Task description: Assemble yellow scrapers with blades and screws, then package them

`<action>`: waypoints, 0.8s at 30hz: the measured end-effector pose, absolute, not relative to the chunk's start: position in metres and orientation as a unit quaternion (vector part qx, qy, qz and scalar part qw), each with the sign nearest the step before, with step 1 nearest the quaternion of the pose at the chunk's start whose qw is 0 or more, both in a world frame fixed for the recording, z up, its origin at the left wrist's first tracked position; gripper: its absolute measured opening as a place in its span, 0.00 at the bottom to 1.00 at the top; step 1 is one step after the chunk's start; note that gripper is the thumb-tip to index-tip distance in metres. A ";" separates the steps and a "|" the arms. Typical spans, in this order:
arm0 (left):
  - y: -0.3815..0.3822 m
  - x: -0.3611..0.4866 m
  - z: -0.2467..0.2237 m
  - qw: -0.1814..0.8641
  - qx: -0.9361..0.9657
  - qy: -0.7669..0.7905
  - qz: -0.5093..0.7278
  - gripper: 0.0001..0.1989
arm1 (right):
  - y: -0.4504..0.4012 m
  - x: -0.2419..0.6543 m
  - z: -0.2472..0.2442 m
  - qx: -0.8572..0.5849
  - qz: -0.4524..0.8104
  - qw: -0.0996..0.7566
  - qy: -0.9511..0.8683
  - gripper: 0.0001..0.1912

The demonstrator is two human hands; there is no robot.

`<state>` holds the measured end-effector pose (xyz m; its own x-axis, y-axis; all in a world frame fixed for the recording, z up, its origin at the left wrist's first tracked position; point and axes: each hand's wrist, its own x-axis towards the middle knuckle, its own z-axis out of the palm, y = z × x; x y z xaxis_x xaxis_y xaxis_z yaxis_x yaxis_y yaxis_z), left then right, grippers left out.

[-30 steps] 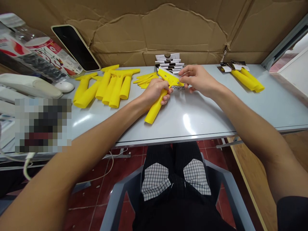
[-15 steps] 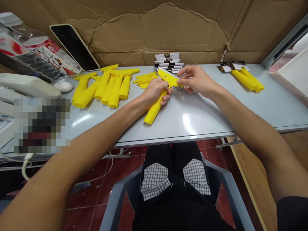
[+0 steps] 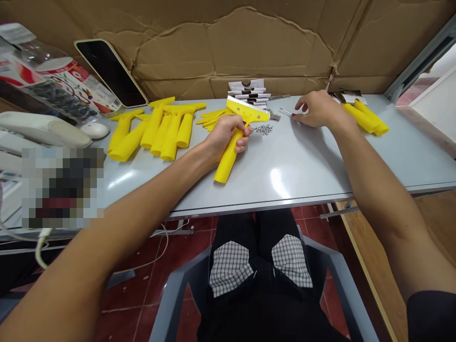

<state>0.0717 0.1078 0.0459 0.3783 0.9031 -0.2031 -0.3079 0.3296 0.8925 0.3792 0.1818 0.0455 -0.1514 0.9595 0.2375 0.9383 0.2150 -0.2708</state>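
Observation:
My left hand (image 3: 233, 134) is wrapped round the neck of a yellow scraper (image 3: 225, 164). The scraper's wide head points away from me, with a blade along its top edge and two screws in its face. Farther right, my right hand (image 3: 313, 109) has its fingers closed on a small screwdriver (image 3: 287, 112). Its thin metal shaft points left and a bit of red shows at the fingertips; the rest is hidden by the hand. A small heap of screws (image 3: 264, 129) lies just right of the scraper's neck.
Several yellow scraper handles (image 3: 167, 135) lie left, beside flat yellow pieces (image 3: 213, 117). Stacked blade packets (image 3: 248, 92) sit at the back. Packaged yellow scrapers (image 3: 366, 118) lie right. A phone (image 3: 110, 71) leans on the cardboard (image 3: 228, 47), near bottles (image 3: 76, 80).
My right hand has left the scraper head and moved right, where it now grips the screwdriver. The left hand still holds the scraper, its head now turned and in full view.

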 end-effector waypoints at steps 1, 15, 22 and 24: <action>0.108 0.071 0.047 0.732 0.396 0.366 0.417 0.13 | 0.182 0.377 0.044 -0.627 0.034 0.171 -0.759 0.13; 0.110 0.070 0.050 0.752 0.358 0.365 0.415 0.10 | 0.169 0.373 0.057 -0.630 0.043 0.120 -0.766 0.15; 0.111 0.072 0.046 0.714 0.413 0.391 0.408 0.14 | 0.166 0.374 0.064 -0.654 0.073 0.051 -0.751 0.15; 0.111 0.072 0.044 0.697 0.445 0.404 0.391 0.15 | 0.164 0.372 0.065 -0.647 0.070 0.058 -0.757 0.14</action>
<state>0.0722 0.1106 0.0442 0.3676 0.9044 -0.2164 -0.1849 0.2991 0.9361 0.3722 0.1637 0.0651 -0.1572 0.9876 -0.0032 0.9714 0.1540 -0.1808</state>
